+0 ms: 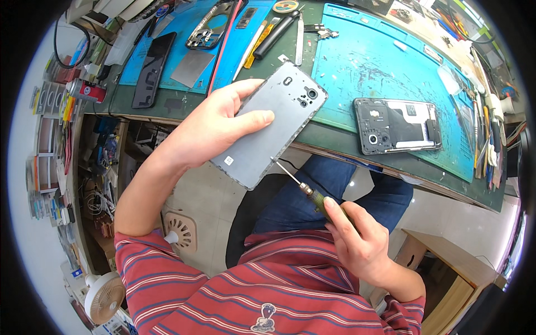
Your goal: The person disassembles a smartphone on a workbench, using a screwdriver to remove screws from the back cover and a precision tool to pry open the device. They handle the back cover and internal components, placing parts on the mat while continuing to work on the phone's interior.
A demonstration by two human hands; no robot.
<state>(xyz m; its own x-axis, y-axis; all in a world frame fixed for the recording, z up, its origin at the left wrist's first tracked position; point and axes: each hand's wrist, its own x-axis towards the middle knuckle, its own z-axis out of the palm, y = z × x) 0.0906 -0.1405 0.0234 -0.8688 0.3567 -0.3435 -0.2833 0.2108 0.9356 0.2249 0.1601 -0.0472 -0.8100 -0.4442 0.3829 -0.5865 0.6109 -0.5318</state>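
Observation:
My left hand (pixel 229 121) grips a grey phone back cover (pixel 268 124), its thumb lying on the flat face. Camera holes show at the cover's far end, and dark residue lines its rim. In my right hand (pixel 358 238) is a slim-bladed hand tool (pixel 316 200) with a green handle and a metal collar. Its thin tip meets the cover's right edge, or comes very close to it. On the bench to the right lies an opened phone (pixel 397 126), its inner parts bare.
A blue work mat (pixel 357 72) covers the right of the bench; another blue mat (pixel 132 71) is at left. On the left lie a dark phone (pixel 154 70), a phone frame (pixel 210 28) and a black cylindrical tool (pixel 276 34). Several tools (pixel 487 134) crowd the right edge.

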